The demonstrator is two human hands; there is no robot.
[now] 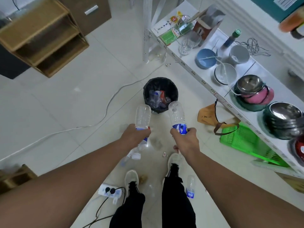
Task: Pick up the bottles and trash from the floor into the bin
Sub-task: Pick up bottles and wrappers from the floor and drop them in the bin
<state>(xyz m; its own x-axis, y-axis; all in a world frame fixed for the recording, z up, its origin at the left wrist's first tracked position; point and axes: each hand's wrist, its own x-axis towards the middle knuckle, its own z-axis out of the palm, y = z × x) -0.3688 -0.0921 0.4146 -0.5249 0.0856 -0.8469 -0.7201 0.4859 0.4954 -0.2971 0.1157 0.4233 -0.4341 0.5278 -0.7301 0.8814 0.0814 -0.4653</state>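
A black-lined bin (146,89) stands on the tiled floor ahead of me, with several crushed bottles inside. My left hand (136,134) grips a clear plastic bottle (142,116) around its blue label, base pointing toward the bin. My right hand (185,138) grips a second clear bottle (176,113) the same way, its base just over the bin's near rim. Another clear bottle (190,186) with a blue label lies on the floor by my right foot. A small scrap (164,154) lies between my hands.
A white shelf (218,96) with bowls, steel pots and glasses runs along the right. A green basket (243,139) and a tan bag (208,115) lie beside it. A power strip (109,191) with cables lies by my left foot. A wooden shelf unit (41,35) stands far left.
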